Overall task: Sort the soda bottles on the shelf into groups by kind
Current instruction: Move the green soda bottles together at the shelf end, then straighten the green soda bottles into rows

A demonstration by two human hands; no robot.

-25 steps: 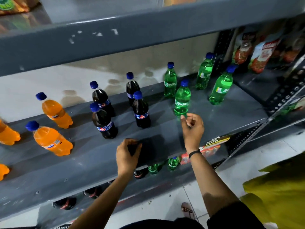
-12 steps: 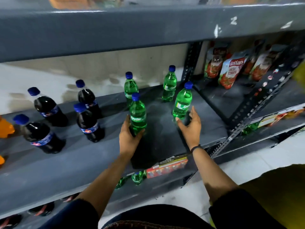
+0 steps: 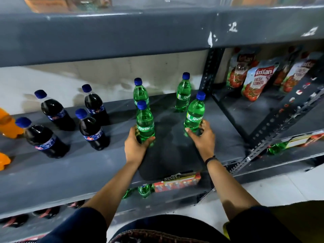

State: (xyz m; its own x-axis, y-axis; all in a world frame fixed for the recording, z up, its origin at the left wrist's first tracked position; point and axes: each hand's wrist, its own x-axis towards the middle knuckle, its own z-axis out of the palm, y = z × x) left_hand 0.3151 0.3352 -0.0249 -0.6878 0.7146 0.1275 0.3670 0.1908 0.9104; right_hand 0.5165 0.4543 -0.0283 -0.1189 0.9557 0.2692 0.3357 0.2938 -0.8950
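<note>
The left hand (image 3: 135, 146) wraps the base of a near Sprite bottle (image 3: 145, 123), fingers curled round it, thumb across the front; the bottle's foot is hidden behind the hand. The right hand (image 3: 203, 137) cups the base of a second Sprite (image 3: 194, 114), fingers on its right side and thumb on the left, so that bottle's foot is covered too. Both stand upright on the grey shelf (image 3: 70, 172), right of centre. Two more green bottles stand farther back: one (image 3: 140, 92) directly behind the left-held bottle and partly hidden by it, one (image 3: 183, 95) far right near the upright post (image 3: 209, 71).

Four cola bottles (image 3: 91, 128) cluster to the left, labels too blurred to read. At the left edge two orange bottles (image 3: 8, 123) are cut off by the frame. Ketchup pouches (image 3: 257, 81) fill the next bay on the right, the farther ones blurred. Below the shelf only bottle tops (image 3: 143, 190) show.
</note>
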